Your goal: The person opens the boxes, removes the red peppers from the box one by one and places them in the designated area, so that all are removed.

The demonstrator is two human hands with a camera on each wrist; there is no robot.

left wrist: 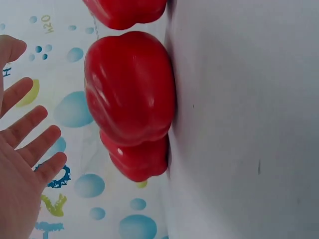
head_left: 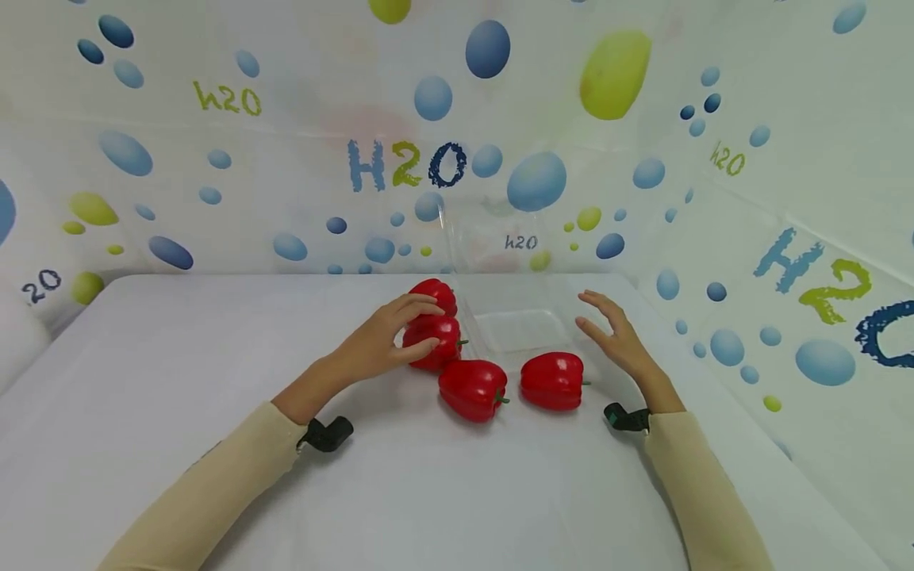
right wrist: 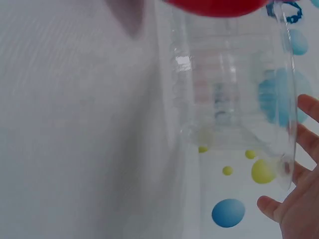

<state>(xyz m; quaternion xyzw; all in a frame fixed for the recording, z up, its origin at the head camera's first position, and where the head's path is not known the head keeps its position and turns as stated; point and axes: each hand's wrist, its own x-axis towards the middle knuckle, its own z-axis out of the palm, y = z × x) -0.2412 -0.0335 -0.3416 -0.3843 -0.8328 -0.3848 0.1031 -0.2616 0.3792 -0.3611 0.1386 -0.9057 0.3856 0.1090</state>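
Note:
Over two red bell peppers, a rear one point(head_left: 444, 293) and a nearer one point(head_left: 444, 329), reaches my left hand point(head_left: 371, 337). In the left wrist view its fingers point(left wrist: 30, 124) are spread, with a gap to the large red pepper point(left wrist: 129, 89). A third pepper point(head_left: 470, 387) lies in front of these, and a fourth point(head_left: 552, 382) to its right, before a clear plastic container point(head_left: 481, 337). Right of that container my right hand point(head_left: 617, 337) hovers with parted fingers and holds nothing. The right wrist view shows the transparent container wall point(right wrist: 239, 139) beside those fingertips.
The container's clear lid point(head_left: 493, 238) stands raised at the back. A white-covered table point(head_left: 214, 381) carries everything. Behind and to the right hang patterned curtains point(head_left: 307, 182) with blue and green spots. Each wrist wears a small dark camera point(head_left: 330, 434).

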